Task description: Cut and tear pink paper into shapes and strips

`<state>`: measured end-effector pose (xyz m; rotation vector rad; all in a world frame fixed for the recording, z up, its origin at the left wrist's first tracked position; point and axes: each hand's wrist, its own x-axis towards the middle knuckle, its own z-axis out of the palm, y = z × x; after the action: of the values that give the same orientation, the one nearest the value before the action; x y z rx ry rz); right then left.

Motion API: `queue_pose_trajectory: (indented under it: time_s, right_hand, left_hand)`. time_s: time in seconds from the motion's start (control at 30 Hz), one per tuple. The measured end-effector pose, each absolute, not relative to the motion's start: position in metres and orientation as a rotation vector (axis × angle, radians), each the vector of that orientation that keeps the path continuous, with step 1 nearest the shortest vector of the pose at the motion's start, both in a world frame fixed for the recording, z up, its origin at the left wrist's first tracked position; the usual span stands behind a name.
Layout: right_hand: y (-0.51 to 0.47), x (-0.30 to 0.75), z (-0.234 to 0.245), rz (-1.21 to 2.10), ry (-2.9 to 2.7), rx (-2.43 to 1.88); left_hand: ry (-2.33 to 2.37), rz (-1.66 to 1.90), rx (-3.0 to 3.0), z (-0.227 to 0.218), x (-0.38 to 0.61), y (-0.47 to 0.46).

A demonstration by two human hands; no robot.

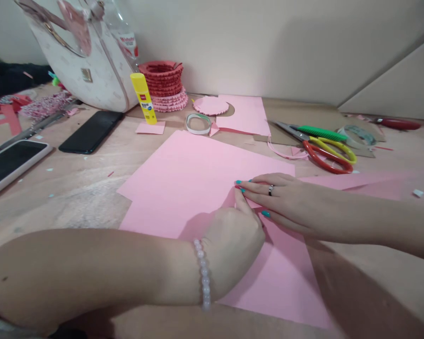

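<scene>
Right hand (pixel 286 197) lies flat on the paper (pixel 183 183) mid-desk, fingers pressed together. Left hand (pixel 233 233) meets it, fingertips pinching a fold. Scissors (pixel 325 146) lie toward the far edge.

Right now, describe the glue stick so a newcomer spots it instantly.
Start at the white handbag at back left. Just right of it, beside the stack of red paper rings, stands the glue stick: the only upright yellow tube, white-labelled.

Head-worn; downward, close over pink paper (pixel 183 179)
</scene>
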<state>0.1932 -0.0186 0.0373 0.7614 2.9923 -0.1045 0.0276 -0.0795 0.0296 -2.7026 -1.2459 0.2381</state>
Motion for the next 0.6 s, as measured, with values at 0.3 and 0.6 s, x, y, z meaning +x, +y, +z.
queue_pose_trajectory:
  time_s: [0.3, 0.6]
  right_hand:
    - [-0.026, 0.209, 0.036, -0.283, 2.914, 0.831]
    - [-0.037, 0.206, 0.029, -0.176, 2.878, 0.816]
  left_hand:
    - [-1.574, 0.438, -2.768, 0.044, 0.025, -0.100]
    - [-1.560, 0.528, -2.784, 0.039, 0.029, -0.105]
